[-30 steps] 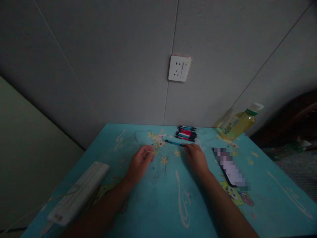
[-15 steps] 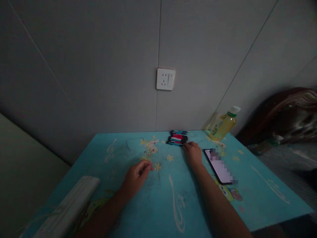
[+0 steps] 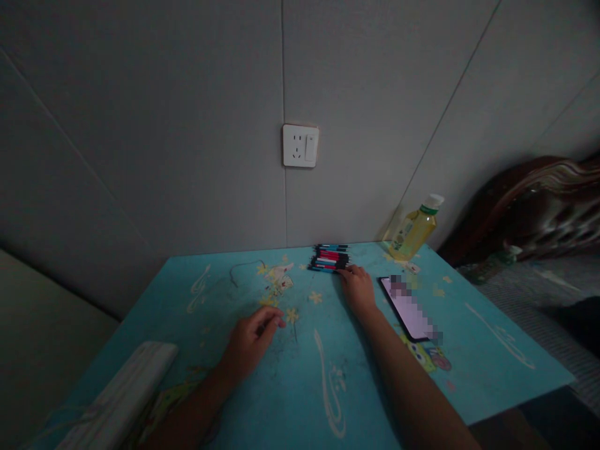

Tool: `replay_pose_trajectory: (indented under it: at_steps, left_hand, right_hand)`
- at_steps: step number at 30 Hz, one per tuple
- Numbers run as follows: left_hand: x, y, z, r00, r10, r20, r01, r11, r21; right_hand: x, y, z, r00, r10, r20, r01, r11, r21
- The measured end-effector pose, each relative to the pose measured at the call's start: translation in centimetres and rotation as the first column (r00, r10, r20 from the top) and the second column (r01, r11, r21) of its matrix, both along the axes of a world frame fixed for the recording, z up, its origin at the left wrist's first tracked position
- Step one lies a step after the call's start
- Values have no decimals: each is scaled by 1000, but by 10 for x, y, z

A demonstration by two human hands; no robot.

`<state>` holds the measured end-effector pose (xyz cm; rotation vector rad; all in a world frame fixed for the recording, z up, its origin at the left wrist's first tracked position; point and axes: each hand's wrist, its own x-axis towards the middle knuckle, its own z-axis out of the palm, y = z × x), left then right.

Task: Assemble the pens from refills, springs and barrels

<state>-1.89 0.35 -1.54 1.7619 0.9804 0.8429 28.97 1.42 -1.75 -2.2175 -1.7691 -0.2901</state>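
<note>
Pens (image 3: 329,258) in black, red and blue lie side by side in a row near the table's wall edge. My right hand (image 3: 359,290) reaches to the right end of the row, its fingers closed over the tip of the nearest pen (image 3: 322,269). The fingertips are partly hidden by the hand itself. My left hand (image 3: 253,334) hovers over or rests on the tabletop left of centre. Its fingers are curled in toward the thumb, and I see nothing held there.
A blue patterned cloth covers the table (image 3: 365,400). To the right lie a phone (image 3: 407,309) and, at the back, a bottle of yellow liquid (image 3: 415,231). A white long box-like object (image 3: 124,387) sits at the left. A socket (image 3: 300,145) is on the wall.
The view has swung slightly to the right, so everything sits a bit further left. Both hands keep nearly the same places on the table, and the pens stay in their row.
</note>
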Motion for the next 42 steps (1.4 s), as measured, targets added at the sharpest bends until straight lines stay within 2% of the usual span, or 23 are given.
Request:
replay_pose_trajectory:
  at_steps: [6,9,11,13,16,20,23,24,27,30,33,35,40,42]
  left_hand:
    - [1,0,-1,1000,2,-25,0,996,87]
    - [-1,0,-3,994,-4,-106,25,979,202]
    - [-1,-2,-3,976,-40,-213,110,938,329]
    - [-1,-6,-1,940,-68,-334,220,870,442]
    - [2,-14,4,901,-55,-430,296,802,519]
    - [4,-18,8,871,-12,-491,329,757,565]
    - [3,-18,8,836,30,-547,358,726,587]
    - [3,-17,8,824,33,-565,373,720,585]
    - [2,-16,8,803,31,-595,396,718,572]
    - [1,-15,4,799,18,-601,404,723,560]
    - [1,-14,-1,794,-7,-608,420,729,540]
    - [1,-14,-4,790,-20,-613,431,729,532]
    - [2,-17,-4,787,-45,-615,458,709,536]
    - [3,-18,-2,794,-41,-607,453,705,545]
  right_hand:
    - [3,-1,1,999,-37,-4,37,999,23]
    - [2,0,0,999,-54,-4,54,998,33]
    - [1,0,1,998,-59,-6,59,998,38]
    - [0,0,2,998,-59,-14,60,997,44]
    - [-1,0,5,998,-45,-38,47,998,53]
    - [-9,-2,11,994,58,-91,-53,997,51]
    - [-28,-14,13,964,220,-150,-218,976,24]
    - [-37,-20,14,939,293,-180,-295,955,13]
    - [-70,-40,16,777,525,-347,-553,833,23]
    - [-100,-58,21,667,631,-397,-671,740,49]
    - [-116,-68,26,616,677,-402,-721,690,56]
    - [-119,-70,28,624,674,-397,-718,695,51]
    - [-110,-67,24,702,625,-342,-650,758,52]
    - [-107,-65,21,709,624,-329,-648,760,46]
